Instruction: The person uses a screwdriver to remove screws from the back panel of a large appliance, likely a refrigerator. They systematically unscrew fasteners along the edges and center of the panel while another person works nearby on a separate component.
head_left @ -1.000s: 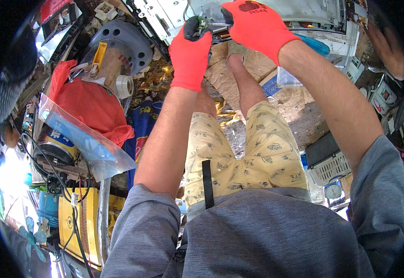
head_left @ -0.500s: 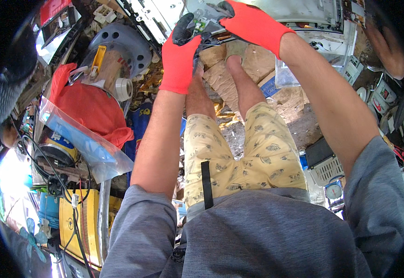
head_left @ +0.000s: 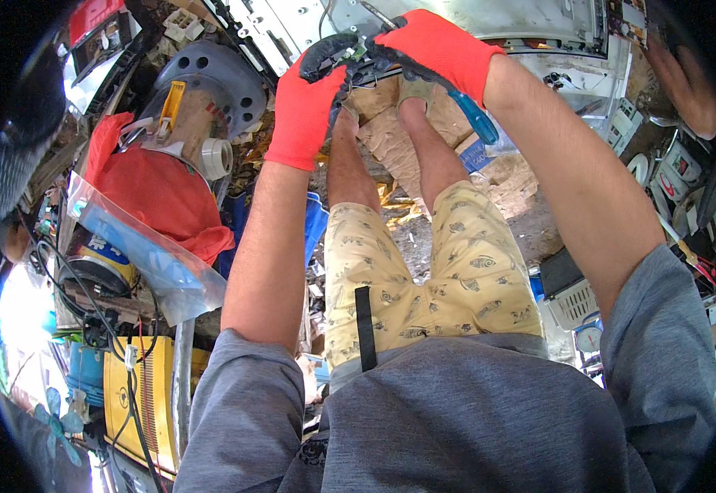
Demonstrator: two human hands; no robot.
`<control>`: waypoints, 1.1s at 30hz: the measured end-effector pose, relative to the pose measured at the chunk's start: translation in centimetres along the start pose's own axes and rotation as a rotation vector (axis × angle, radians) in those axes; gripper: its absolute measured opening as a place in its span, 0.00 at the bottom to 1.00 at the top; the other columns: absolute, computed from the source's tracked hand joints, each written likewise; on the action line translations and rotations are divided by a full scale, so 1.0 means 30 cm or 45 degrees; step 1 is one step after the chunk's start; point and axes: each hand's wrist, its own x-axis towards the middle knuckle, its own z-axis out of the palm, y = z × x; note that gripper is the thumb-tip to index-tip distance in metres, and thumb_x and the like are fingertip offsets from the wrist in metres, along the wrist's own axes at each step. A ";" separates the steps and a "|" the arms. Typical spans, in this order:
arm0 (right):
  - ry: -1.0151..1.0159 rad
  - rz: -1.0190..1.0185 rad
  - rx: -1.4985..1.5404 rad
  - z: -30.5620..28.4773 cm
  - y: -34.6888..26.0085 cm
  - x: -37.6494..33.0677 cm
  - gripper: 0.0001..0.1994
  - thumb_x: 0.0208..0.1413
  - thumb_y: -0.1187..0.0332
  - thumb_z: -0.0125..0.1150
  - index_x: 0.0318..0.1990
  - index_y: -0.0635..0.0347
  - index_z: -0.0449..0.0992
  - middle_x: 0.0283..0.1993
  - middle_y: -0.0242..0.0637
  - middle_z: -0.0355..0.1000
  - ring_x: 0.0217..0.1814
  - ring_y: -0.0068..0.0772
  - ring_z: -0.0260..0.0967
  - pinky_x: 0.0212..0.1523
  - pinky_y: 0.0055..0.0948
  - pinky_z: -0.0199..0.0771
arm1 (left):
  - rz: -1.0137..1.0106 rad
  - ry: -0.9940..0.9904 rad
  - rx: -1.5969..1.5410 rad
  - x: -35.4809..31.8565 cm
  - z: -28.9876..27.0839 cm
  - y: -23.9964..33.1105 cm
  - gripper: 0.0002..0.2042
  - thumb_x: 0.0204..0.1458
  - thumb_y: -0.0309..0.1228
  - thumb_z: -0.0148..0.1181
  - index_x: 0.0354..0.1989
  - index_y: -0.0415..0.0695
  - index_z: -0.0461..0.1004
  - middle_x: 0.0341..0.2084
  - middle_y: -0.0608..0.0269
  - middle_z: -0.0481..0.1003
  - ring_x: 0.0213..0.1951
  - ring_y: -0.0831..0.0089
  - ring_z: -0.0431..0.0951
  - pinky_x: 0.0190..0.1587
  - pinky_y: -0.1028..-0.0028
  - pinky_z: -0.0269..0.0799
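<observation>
I have both hands up at the top of the view, each in a red glove with black fingertips. My left hand (head_left: 308,107) curls its fingers around the left end of a small dark part (head_left: 356,62) with a bit of green on it, which looks like a circuit piece, though I cannot tell exactly what it is. My right hand (head_left: 436,45) closes on the same part from the right, and its fingers are wrapped around a screwdriver with a blue handle (head_left: 474,119) that sticks out below my wrist, pointing down and to the right. The part sits between my 2 hands, just in front of a grey metal chassis (head_left: 456,16) with holes and slots that runs along the top.

Below my hands are my 2 bare legs and my yellow patterned shorts (head_left: 432,279), with my grey sweatshirt (head_left: 473,419) at the bottom. To my left lie a grey perforated housing (head_left: 210,70) with a yellow clip, a red cloth (head_left: 165,193), a clear plastic bag (head_left: 144,255) and a yellow box (head_left: 140,403) with black cables. Another person's hand (head_left: 686,78) shows at the upper right edge.
</observation>
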 end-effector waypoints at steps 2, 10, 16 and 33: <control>0.060 0.003 -0.043 0.004 0.004 -0.005 0.16 0.56 0.57 0.62 0.35 0.63 0.80 0.25 0.32 0.71 0.26 0.25 0.65 0.28 0.30 0.65 | 0.034 0.001 -0.042 0.006 0.000 -0.011 0.16 0.55 0.22 0.59 0.53 0.41 0.77 0.42 0.68 0.80 0.43 0.81 0.75 0.49 0.77 0.72; 0.223 -0.045 -0.107 0.067 -0.010 -0.039 0.16 0.54 0.57 0.65 0.34 0.64 0.80 0.26 0.35 0.74 0.25 0.27 0.68 0.28 0.31 0.67 | 0.264 0.086 0.235 -0.009 0.015 -0.017 0.16 0.57 0.21 0.54 0.54 0.42 0.76 0.47 0.56 0.79 0.49 0.68 0.77 0.54 0.72 0.71; 0.114 0.050 -0.056 0.048 0.028 -0.037 0.14 0.55 0.58 0.63 0.35 0.62 0.81 0.27 0.34 0.74 0.25 0.26 0.67 0.27 0.29 0.67 | 0.683 0.155 0.900 -0.003 0.021 -0.009 0.18 0.52 0.24 0.61 0.53 0.41 0.74 0.53 0.50 0.72 0.55 0.51 0.73 0.58 0.63 0.69; 0.021 0.048 0.182 0.046 -0.036 -0.138 0.15 0.57 0.56 0.62 0.37 0.61 0.80 0.26 0.31 0.71 0.26 0.23 0.65 0.25 0.27 0.64 | 0.442 0.023 0.675 -0.028 -0.021 0.025 0.21 0.51 0.26 0.63 0.56 0.42 0.74 0.49 0.54 0.77 0.51 0.60 0.78 0.54 0.68 0.72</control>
